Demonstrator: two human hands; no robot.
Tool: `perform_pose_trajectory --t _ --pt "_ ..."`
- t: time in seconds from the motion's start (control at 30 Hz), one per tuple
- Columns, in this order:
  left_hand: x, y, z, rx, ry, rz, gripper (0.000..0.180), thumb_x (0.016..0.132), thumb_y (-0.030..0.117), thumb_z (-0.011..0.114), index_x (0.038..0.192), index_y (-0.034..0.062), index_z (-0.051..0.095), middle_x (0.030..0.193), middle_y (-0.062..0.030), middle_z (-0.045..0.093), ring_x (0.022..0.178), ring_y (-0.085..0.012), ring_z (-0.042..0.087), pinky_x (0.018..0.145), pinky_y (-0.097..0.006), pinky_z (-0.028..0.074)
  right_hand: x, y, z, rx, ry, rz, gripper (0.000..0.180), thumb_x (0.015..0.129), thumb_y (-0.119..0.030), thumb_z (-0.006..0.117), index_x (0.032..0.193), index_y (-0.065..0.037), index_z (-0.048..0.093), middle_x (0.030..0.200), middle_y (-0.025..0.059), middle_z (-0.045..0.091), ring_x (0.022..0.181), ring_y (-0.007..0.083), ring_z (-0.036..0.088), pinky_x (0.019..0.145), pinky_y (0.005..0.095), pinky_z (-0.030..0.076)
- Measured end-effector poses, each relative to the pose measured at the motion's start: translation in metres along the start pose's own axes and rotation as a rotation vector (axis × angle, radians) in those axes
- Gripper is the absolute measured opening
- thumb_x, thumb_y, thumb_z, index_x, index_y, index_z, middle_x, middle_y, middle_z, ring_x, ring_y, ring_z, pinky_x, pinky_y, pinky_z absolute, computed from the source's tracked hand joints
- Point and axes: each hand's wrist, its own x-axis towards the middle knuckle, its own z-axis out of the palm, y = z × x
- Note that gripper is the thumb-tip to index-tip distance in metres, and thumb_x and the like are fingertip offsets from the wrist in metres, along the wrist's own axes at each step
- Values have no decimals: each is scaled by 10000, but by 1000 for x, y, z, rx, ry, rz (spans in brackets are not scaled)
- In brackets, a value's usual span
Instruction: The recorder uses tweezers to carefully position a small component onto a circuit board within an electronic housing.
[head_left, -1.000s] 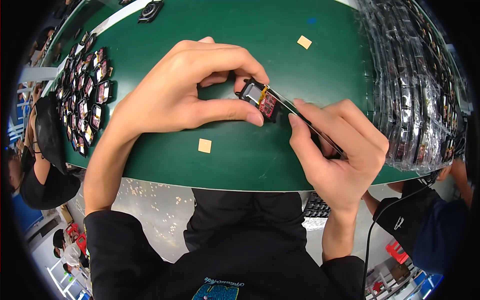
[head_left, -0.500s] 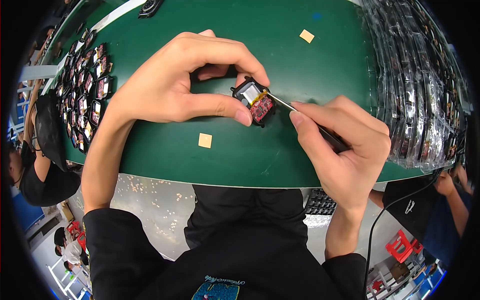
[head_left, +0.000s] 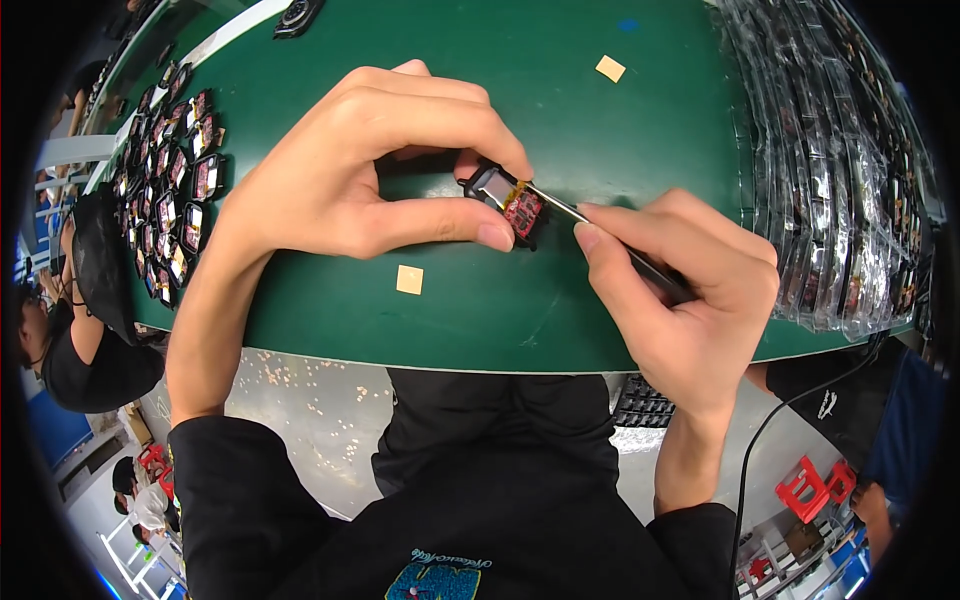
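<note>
Green bench mat (head_left: 620, 130) — left hand (head_left: 340, 170) pinches the small black module with red circuit board (head_left: 508, 200); right hand (head_left: 690, 290) grips thin metal tweezers (head_left: 560, 208) at it. Best steady the module — light tip pressure.

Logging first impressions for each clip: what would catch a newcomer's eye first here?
At the centre of the green table, the left hand pinches a small black module with a red circuit board while the right hand holds tweezers to it. Rows of similar modules line the table's left edge, and stacked clear plastic trays fill the right side.
</note>
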Motion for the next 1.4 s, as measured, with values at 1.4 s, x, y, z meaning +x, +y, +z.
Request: perform_pose_trajectory --t 1.4 --pt "175 46 -3 214 299 341 260 948 167 828 1187 67 813 1225 -89 735 1217 -299 652 1080 -440 514 -3 -4 -6 124 181 -31 100 900 -39 790 961 32 824 773 145 721 618 250 701 575 371 528"
